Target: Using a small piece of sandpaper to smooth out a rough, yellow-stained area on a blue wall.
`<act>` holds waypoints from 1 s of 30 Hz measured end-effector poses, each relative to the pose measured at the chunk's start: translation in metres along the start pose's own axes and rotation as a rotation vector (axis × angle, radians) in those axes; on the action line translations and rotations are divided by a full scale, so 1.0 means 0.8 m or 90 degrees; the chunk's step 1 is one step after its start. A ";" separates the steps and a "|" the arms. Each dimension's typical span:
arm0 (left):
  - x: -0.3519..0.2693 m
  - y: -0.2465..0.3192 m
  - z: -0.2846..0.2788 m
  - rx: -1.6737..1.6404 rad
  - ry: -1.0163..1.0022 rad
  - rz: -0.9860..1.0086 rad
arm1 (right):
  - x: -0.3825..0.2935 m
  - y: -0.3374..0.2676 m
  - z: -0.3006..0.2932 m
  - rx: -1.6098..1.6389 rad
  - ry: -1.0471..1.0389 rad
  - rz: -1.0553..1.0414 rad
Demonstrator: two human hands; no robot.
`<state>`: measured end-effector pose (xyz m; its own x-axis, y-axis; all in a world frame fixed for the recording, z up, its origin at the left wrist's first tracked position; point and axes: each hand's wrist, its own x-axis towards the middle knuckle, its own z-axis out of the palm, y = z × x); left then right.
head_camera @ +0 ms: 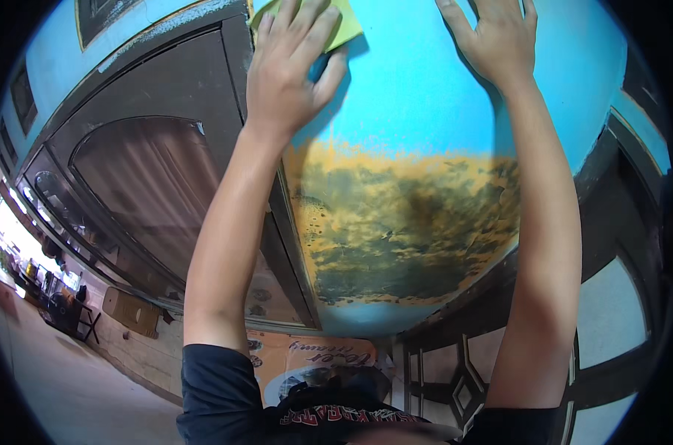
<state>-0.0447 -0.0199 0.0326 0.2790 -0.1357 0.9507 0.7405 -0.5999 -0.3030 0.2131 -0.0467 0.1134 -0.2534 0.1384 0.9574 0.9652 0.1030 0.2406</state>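
Observation:
Before me is a wall painted bright blue point(409, 94), with a band of bare orange and dark, stained plaster point(403, 222) lower down. My left hand point(295, 61) presses a yellow-green sheet point(345, 28), seemingly sandpaper or a cloth, against the upper left of the blue paint, beside a dark door frame. The sheet's far part runs past the picture's top edge. My right hand point(498, 41) lies on the blue wall at the upper right, fingers apart, with nothing visible in it; some fingertips are cut off by the picture's edge.
A dark wooden door frame point(297, 267) with curtained glass point(153, 161) stands at the left. Dark panelled woodwork point(615, 222) is at the right. Below lies an orange printed sheet point(336, 356). A tan plastic object point(130, 311) and a black table with items point(61, 308) are farther left.

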 end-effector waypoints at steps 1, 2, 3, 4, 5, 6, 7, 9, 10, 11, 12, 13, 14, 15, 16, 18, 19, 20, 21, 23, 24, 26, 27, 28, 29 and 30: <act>0.009 -0.005 0.000 -0.030 0.022 0.005 | -0.001 0.000 0.000 0.000 -0.003 0.006; 0.018 -0.009 0.004 -0.023 0.048 0.020 | 0.000 0.000 -0.002 0.001 -0.001 0.004; 0.021 -0.012 0.003 -0.022 0.048 0.021 | -0.001 -0.001 -0.003 -0.002 -0.010 0.010; 0.023 -0.014 0.002 -0.042 0.050 0.014 | -0.001 -0.002 -0.004 -0.005 -0.019 0.016; 0.024 -0.015 0.002 -0.062 0.052 0.007 | -0.001 -0.002 -0.003 -0.005 -0.018 0.016; 0.018 -0.014 -0.002 -0.050 0.042 0.005 | 0.001 -0.003 -0.003 -0.005 -0.018 0.012; 0.005 -0.016 0.004 -0.048 0.043 0.008 | 0.001 -0.003 -0.002 -0.006 -0.018 0.008; -0.019 -0.017 0.016 -0.055 0.087 0.021 | 0.000 0.000 0.001 0.003 -0.005 -0.002; -0.026 -0.012 0.017 -0.045 0.082 0.024 | 0.000 0.002 0.001 0.010 0.006 -0.012; -0.027 -0.014 0.022 -0.047 0.084 0.025 | 0.000 0.003 0.000 0.008 0.006 -0.013; -0.020 -0.013 0.021 -0.049 0.094 0.016 | 0.000 0.000 -0.003 0.009 -0.007 0.003; -0.010 -0.009 0.017 -0.050 0.104 0.006 | 0.001 -0.003 -0.006 0.011 -0.021 0.018; 0.008 -0.009 0.018 -0.077 0.154 0.034 | 0.001 -0.004 -0.008 0.012 -0.020 0.018; 0.021 -0.009 0.006 -0.068 0.149 0.038 | 0.001 -0.009 -0.004 0.027 -0.018 0.025; 0.032 -0.003 0.001 -0.027 0.117 0.000 | 0.000 -0.007 -0.005 0.025 -0.023 0.029; 0.035 -0.002 0.002 0.082 0.074 -0.016 | -0.001 -0.002 0.000 0.026 -0.011 0.014; 0.028 -0.004 0.008 0.082 0.076 -0.015 | 0.000 -0.001 -0.002 0.024 0.001 -0.003; 0.018 -0.007 0.017 0.071 0.099 0.006 | 0.002 -0.002 -0.006 0.017 -0.002 0.002; 0.007 -0.010 0.024 0.062 0.118 0.028 | 0.002 -0.003 -0.005 0.020 0.000 0.004; -0.011 0.008 0.034 0.062 0.086 -0.020 | -0.001 0.002 -0.004 0.027 -0.009 0.005; -0.011 0.010 0.034 0.066 0.087 -0.014 | -0.002 -0.001 -0.004 0.019 -0.002 0.011; -0.003 0.009 0.037 0.065 0.105 -0.004 | -0.002 0.000 -0.007 0.021 -0.001 0.011; 0.013 -0.010 0.053 0.066 0.108 -0.002 | 0.001 -0.002 -0.009 0.023 -0.001 0.009; 0.033 -0.045 0.074 0.012 0.273 0.090 | 0.005 -0.015 -0.011 0.055 -0.026 0.030; 0.042 -0.061 0.088 -0.053 0.440 0.179 | 0.006 -0.016 -0.007 0.055 -0.026 0.030; 0.039 0.007 0.042 0.118 0.111 -0.024 | -0.006 0.006 -0.003 0.022 -0.028 0.022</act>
<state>-0.0112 -0.0011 0.0581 0.1509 -0.2595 0.9539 0.8525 -0.4544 -0.2584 0.2193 -0.0489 0.1106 -0.2234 0.1849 0.9570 0.9708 0.1305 0.2014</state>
